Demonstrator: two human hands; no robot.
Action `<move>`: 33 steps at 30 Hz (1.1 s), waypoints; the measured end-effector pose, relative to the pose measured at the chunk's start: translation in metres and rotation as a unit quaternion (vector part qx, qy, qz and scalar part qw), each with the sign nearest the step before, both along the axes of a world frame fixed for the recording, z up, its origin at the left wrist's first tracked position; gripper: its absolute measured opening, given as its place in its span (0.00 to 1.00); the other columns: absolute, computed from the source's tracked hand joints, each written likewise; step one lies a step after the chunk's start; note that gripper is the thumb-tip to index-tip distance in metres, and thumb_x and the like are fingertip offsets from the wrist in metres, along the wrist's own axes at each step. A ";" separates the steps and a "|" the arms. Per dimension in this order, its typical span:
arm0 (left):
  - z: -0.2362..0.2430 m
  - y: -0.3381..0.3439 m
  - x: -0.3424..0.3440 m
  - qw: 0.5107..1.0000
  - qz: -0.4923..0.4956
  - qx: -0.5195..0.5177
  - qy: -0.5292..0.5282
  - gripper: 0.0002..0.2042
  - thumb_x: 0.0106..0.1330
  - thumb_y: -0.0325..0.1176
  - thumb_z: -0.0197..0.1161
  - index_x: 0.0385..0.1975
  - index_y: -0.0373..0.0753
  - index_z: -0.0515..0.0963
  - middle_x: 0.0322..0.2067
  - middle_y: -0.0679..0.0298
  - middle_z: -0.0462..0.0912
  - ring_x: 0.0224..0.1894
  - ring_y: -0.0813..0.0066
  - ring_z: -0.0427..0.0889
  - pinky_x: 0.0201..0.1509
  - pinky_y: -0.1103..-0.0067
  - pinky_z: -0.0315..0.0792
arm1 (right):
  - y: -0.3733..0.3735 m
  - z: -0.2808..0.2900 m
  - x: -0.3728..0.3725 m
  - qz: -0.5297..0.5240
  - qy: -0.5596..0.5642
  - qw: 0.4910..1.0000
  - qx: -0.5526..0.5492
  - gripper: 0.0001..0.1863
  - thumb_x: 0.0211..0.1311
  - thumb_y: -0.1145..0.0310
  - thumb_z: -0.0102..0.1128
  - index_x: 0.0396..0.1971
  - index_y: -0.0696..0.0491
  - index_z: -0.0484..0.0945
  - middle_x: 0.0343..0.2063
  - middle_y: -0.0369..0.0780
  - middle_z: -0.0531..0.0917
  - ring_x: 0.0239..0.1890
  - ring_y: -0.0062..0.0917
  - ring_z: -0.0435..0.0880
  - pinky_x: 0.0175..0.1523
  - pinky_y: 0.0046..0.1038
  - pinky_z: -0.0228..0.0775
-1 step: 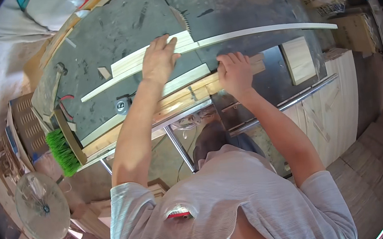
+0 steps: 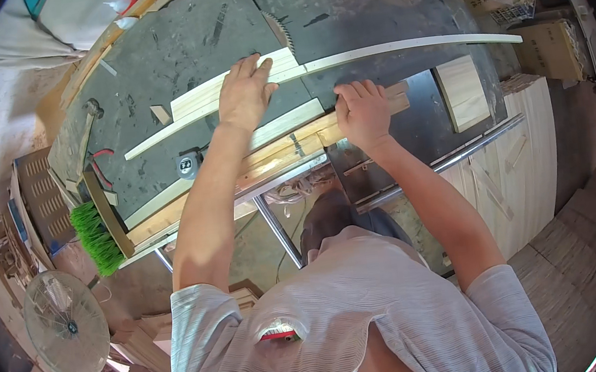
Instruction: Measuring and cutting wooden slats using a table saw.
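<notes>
My left hand [image 2: 242,97] lies flat with its fingers a little apart on a short pale board [image 2: 194,100]. A long thin wooden strip [image 2: 400,46] runs along the board's near edge and passes beneath that hand. Just beyond the board's right end, a toothed circular saw blade [image 2: 280,30] rises from the dark tabletop [image 2: 358,7]. My right hand [image 2: 365,112] is closed over a wooden bar [image 2: 397,98] at the near side of the table; its fingers curl over the far edge. Another pale strip [image 2: 290,121] lies along that bar, partly behind my left forearm.
A tape measure [image 2: 189,164] sits left of my left forearm. Further left are a hammer [image 2: 90,118], red-handled pliers [image 2: 101,169] and a green-bristled brush [image 2: 98,236]. A pale wood block [image 2: 464,93] lies at right, above a metal rail [image 2: 482,141]. A fan [image 2: 67,326] stands lower left.
</notes>
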State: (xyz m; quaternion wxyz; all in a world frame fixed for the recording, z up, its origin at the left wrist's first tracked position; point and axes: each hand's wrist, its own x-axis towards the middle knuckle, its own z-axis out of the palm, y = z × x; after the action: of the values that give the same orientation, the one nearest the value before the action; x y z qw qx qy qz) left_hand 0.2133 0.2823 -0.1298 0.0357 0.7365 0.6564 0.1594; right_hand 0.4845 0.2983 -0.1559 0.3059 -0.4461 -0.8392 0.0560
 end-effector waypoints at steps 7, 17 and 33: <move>0.008 0.000 0.005 1.000 0.007 -0.009 0.008 0.26 0.65 0.35 0.73 0.64 0.41 0.80 0.67 0.50 0.78 0.68 0.49 0.75 0.72 0.61 0.71 | -0.001 -0.001 0.001 -0.010 0.004 1.000 0.001 0.07 0.58 0.69 0.65 0.36 0.46 0.84 0.33 0.34 0.84 0.42 0.35 0.81 0.49 0.40 0.70; -0.006 -0.012 0.011 0.999 0.035 -0.007 -0.019 0.28 0.67 0.40 0.71 0.68 0.44 0.77 0.73 0.53 0.70 0.76 0.52 0.67 0.78 0.63 0.66 | 0.000 -0.007 0.005 0.013 -0.015 1.000 0.011 0.08 0.61 0.71 0.64 0.40 0.46 0.83 0.36 0.35 0.85 0.42 0.38 0.82 0.49 0.41 0.70; 0.027 -0.083 -0.180 0.888 0.424 -0.084 -0.156 0.25 0.68 0.47 0.70 0.62 0.47 0.82 0.45 0.60 0.89 0.51 0.58 0.88 0.57 0.66 0.79 | -0.022 0.048 -0.133 0.262 -0.039 0.964 -0.033 0.23 0.70 0.64 0.63 0.62 0.56 0.78 0.66 0.46 0.77 0.71 0.45 0.72 0.73 0.45 0.67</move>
State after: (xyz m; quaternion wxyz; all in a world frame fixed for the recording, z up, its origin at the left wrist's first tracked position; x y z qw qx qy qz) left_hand 0.0329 0.1998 -0.1029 0.1284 0.3479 0.9032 0.2162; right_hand 0.3513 0.2762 -0.1076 0.2327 -0.2224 -0.9357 0.1446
